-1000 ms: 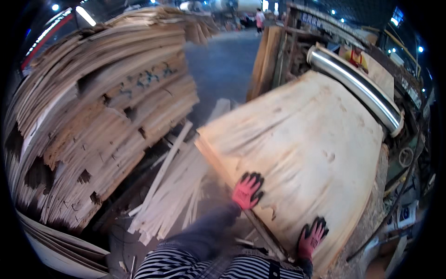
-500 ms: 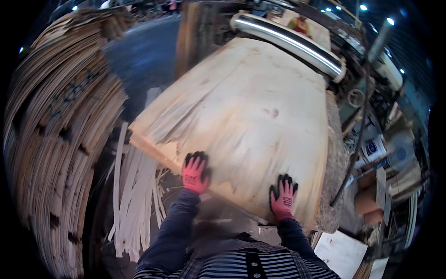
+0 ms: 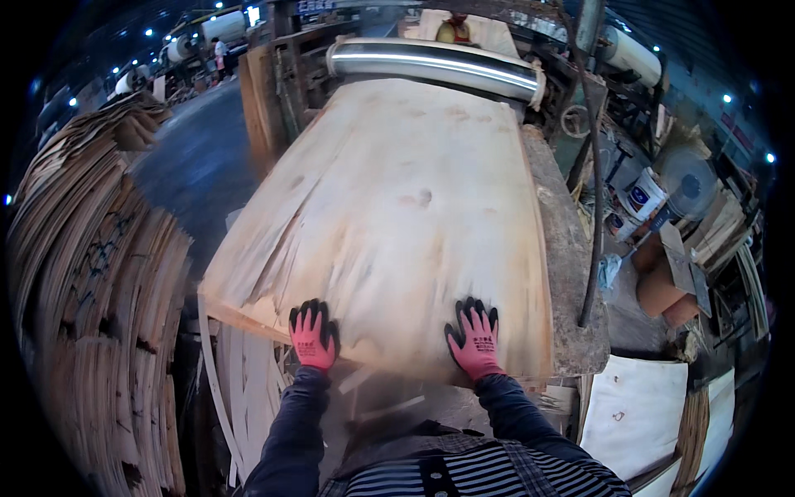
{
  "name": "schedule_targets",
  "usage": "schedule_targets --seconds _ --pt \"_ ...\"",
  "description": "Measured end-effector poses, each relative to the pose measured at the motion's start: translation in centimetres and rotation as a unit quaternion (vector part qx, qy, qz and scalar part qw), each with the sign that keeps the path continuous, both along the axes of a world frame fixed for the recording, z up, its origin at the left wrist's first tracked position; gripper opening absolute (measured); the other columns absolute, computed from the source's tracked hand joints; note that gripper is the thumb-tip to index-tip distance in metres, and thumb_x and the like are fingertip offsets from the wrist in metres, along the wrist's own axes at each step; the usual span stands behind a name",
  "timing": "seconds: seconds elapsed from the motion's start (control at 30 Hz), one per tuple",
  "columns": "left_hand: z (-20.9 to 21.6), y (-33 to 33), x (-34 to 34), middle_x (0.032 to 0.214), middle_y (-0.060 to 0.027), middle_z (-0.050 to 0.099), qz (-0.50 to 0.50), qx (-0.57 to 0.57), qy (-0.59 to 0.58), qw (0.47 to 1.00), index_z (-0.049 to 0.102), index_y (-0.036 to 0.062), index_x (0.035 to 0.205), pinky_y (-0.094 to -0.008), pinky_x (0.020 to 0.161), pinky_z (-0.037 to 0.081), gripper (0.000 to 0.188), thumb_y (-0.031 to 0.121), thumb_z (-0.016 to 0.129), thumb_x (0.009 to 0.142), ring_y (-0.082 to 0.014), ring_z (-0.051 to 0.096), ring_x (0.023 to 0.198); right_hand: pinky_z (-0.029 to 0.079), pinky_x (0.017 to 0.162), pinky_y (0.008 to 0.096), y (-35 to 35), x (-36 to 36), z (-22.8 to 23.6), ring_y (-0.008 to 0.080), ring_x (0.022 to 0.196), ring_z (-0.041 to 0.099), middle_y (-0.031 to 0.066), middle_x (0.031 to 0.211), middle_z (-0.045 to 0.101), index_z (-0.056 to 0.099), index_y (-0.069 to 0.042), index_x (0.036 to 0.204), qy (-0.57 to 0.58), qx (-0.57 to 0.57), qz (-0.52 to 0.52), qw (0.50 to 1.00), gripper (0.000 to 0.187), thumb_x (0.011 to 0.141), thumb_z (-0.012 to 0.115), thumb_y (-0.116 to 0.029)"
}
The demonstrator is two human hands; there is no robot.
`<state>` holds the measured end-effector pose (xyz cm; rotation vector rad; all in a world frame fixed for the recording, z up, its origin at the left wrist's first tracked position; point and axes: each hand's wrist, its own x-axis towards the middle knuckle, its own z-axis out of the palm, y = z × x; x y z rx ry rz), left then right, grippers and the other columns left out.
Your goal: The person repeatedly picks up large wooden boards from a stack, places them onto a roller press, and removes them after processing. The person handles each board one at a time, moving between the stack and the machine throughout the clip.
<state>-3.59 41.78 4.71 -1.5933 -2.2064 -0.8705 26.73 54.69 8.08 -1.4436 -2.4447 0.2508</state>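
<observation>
A large pale wood veneer sheet (image 3: 414,207) lies in front of me on a stack of the same, its far edge near a shiny metal roller (image 3: 439,68). Cracks run through its left part, and a dark knot marks the middle. My left hand (image 3: 314,335), in a pink glove with black fingertips, rests flat on the near edge, left of centre. My right hand (image 3: 474,338), gloved alike, lies flat on the sheet near its right side. Both have fingers stretched out and grip nothing.
Tall veneer stacks (image 3: 99,315) stand at the left, with loose wood strips (image 3: 248,389) beside them. Right of the sheet are a worn ledge (image 3: 567,273), a dark pole (image 3: 595,207), a cardboard box (image 3: 662,282) and a white bucket (image 3: 644,195). Another person (image 3: 454,31) is beyond the roller.
My view has turned right, so the scene sits farther left. Both hands remain flat on the veneer sheet; the left one now has its fingers more upright in view.
</observation>
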Motion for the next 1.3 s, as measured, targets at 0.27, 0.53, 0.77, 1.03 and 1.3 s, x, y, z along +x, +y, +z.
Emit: schedule_targets --seconds 0.27,0.53,0.77,1.03,1.3 --pt "-0.1 0.1 0.7 0.122 -0.0183 0.041 -0.008 -0.021 -0.008 1.000 0.046 0.0045 0.117 -0.0495 0.100 0.021 0.052 0.021 0.058 0.069 -0.0379 0.033 0.116 0.016 0.103 0.0492 -0.4 0.6 -0.7 0.0312 0.125 0.026 0.0132 0.135 0.031 0.038 -0.009 0.128 -0.081 0.023 -0.009 0.996 0.059 0.080 0.048 -0.041" --pt "0.9 -6.3 0.9 0.117 -0.0213 0.047 0.003 -0.037 -0.022 0.999 0.049 -0.0002 0.114 -0.0427 0.097 0.031 0.056 0.040 0.056 0.075 -0.0341 0.041 0.111 0.014 0.105 0.0461 -2.7 -0.8 -0.7 0.0339 0.124 0.029 0.0181 0.132 0.034 0.034 0.000 0.128 -0.041 0.081 0.099 0.991 0.061 0.081 0.047 -0.036" --pt "0.3 -20.1 8.2 0.116 -0.0203 0.047 0.047 0.097 -0.150 0.983 0.048 0.0025 0.115 -0.0434 0.096 0.032 0.053 0.036 0.057 0.075 -0.0339 0.045 0.107 0.026 0.097 0.0454 -10.6 3.8 2.0 0.0317 0.119 0.034 0.0188 0.132 0.034 0.032 -0.005 0.131 -0.104 0.348 0.124 0.923 0.059 0.084 0.047 -0.038" --pt "-5.6 -58.2 23.8 0.118 -0.0203 0.047 0.372 0.005 -0.335 0.865 0.042 0.0019 0.121 -0.0378 0.091 0.037 0.052 0.038 0.047 0.083 -0.0333 0.047 0.107 0.021 0.104 0.0403 -41.2 -5.2 -10.2 0.0350 0.124 0.026 0.0239 0.133 0.029 0.023 0.001 0.132 -0.021 -0.088 0.512 0.854 0.077 0.072 0.064 -0.025" --pt "-7.4 -83.3 38.2 0.115 -0.0192 0.049 0.717 0.083 -0.207 0.660 0.047 0.0023 0.117 -0.0390 0.092 0.037 0.040 0.024 0.050 0.083 -0.0344 0.046 0.107 0.022 0.104 0.0402 -72.2 -12.3 -7.3 0.0351 0.125 0.024 0.0212 0.135 0.025 0.019 0.001 0.133 -0.021 -0.226 0.815 0.534 0.092 0.063 0.073 -0.027"
